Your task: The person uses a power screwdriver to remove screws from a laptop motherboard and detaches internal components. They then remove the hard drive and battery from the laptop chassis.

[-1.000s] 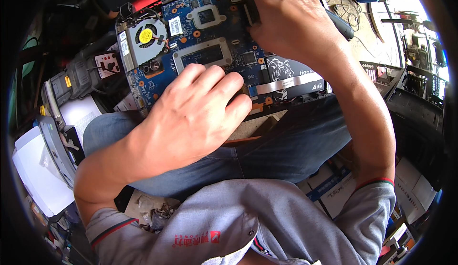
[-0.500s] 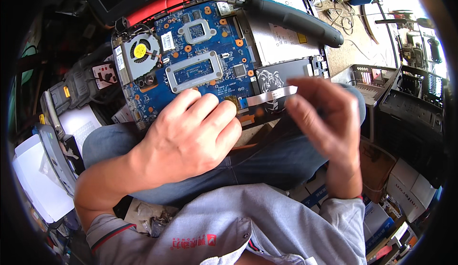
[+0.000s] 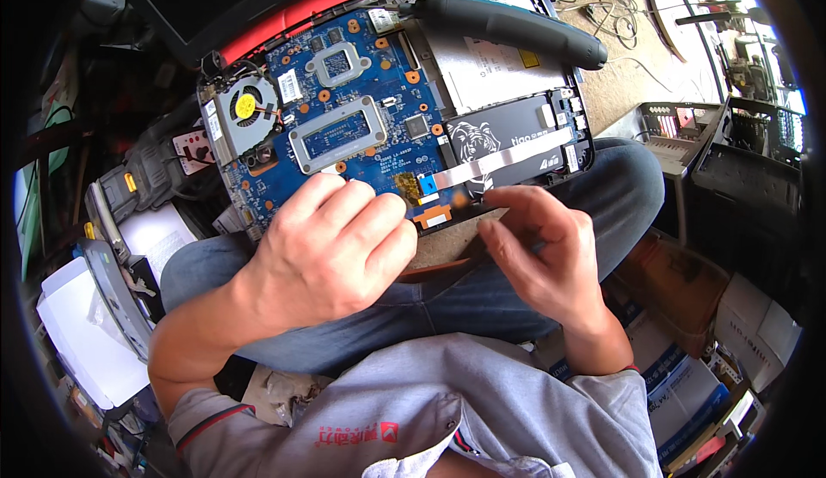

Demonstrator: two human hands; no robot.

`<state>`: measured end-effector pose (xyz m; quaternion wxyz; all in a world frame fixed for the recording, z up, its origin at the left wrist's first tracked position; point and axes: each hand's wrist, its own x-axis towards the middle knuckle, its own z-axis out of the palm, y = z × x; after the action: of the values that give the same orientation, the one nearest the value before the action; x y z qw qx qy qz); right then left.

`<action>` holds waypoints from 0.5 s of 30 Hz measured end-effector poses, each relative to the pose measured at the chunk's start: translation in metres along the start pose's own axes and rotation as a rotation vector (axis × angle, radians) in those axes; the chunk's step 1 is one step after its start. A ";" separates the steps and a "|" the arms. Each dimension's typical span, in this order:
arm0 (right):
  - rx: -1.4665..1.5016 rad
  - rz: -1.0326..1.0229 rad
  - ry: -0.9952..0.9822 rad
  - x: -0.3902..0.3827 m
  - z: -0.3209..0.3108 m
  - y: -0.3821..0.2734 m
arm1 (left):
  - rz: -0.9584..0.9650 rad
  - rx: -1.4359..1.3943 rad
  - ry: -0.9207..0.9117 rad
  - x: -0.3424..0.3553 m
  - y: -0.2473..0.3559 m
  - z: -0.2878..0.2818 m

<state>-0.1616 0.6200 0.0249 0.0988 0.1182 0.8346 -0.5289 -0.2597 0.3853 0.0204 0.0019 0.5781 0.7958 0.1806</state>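
Observation:
An opened laptop base holds a blue circuit board (image 3: 400, 91), a fan with a yellow sticker (image 3: 245, 108), a black battery with a tiger drawing (image 3: 525, 117), a white ribbon cable (image 3: 508, 155) and a silver drive (image 3: 482, 74). A long black handheld tool (image 3: 542, 35) lies across the drive. My left hand (image 3: 331, 250) is curled at the board's lower edge, fingertips hidden, so I cannot make out what they hold. My right hand (image 3: 538, 254) is just below the battery's lower edge, thumb and fingers apart, holding nothing.
A black laptop lid with a red edge (image 3: 275, 26) stands behind. A grey piece of equipment (image 3: 142, 181) and white sheets (image 3: 77, 332) lie at left. Open computer cases (image 3: 714, 185), cardboard boxes (image 3: 662, 289) and tangled cables (image 3: 602, 26) are at right. My jeaned legs (image 3: 619, 185) are beneath.
My right hand has left the laptop's top right and moved down below the battery, uncovering the drive and black tool. My left hand stays curled at the lower edge.

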 end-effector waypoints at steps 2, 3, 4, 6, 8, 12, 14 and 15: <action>-0.188 -0.136 0.126 0.003 -0.003 0.007 | -0.025 -0.015 0.008 0.001 0.000 0.001; -0.157 -0.135 0.157 0.003 -0.005 0.013 | -0.035 -0.030 0.008 0.002 0.000 0.001; -0.182 -0.154 0.183 0.005 -0.009 0.015 | -0.043 -0.047 0.011 0.003 -0.002 0.001; -0.236 -0.151 0.194 0.005 -0.016 0.014 | -0.059 -0.064 0.015 0.005 -0.002 -0.001; -0.301 -0.110 0.172 0.004 -0.024 0.009 | -0.080 -0.076 0.007 0.005 -0.002 -0.001; -0.359 -0.091 0.202 0.000 -0.031 0.016 | -0.120 -0.093 -0.005 0.008 0.000 -0.001; -0.345 -0.075 0.233 0.000 -0.037 0.016 | -0.130 -0.098 -0.021 0.009 0.000 -0.003; -0.339 -0.067 0.248 0.000 -0.040 0.017 | -0.139 -0.108 -0.026 0.009 0.000 -0.003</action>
<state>-0.1582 0.6631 0.0270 -0.0039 0.1360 0.9208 -0.3655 -0.2632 0.3930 0.0246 0.0558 0.5228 0.8229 0.2153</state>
